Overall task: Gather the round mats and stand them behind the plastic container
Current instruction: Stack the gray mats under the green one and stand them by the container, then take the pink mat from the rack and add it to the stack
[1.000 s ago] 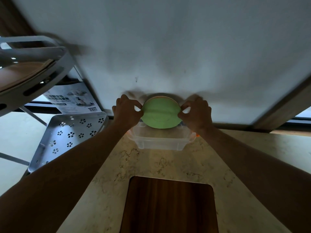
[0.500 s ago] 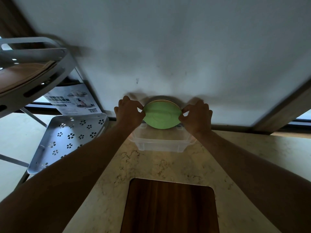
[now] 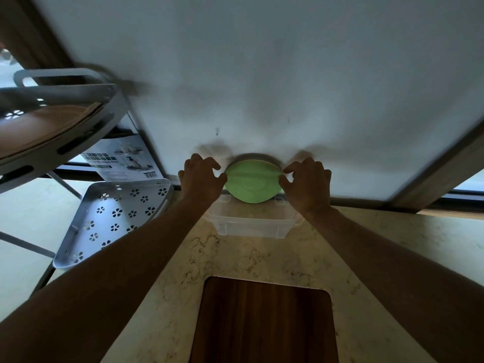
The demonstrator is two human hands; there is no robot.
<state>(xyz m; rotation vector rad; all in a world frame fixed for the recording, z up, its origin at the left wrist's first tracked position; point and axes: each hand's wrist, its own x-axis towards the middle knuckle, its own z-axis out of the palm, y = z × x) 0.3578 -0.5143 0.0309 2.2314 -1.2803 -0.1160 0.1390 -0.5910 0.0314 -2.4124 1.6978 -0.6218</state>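
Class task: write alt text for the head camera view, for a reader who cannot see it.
Two hands, left and right, pinch the edges of upright round mats, green in front, against the wall behind a clear container. A wooden board lies nearer on the marble counter; a metal rack stands left.

A pale wall (image 3: 262, 74) rises behind a marbled counter (image 3: 392, 258) — dim light throughout. A grey perforated metal rack (image 3: 112, 213) stands left; a dark wooden board (image 3: 264, 323) lies nearest.

green-fronted round mats (image 3: 251, 183) upright on edge behind clear plastic container (image 3: 251, 224)
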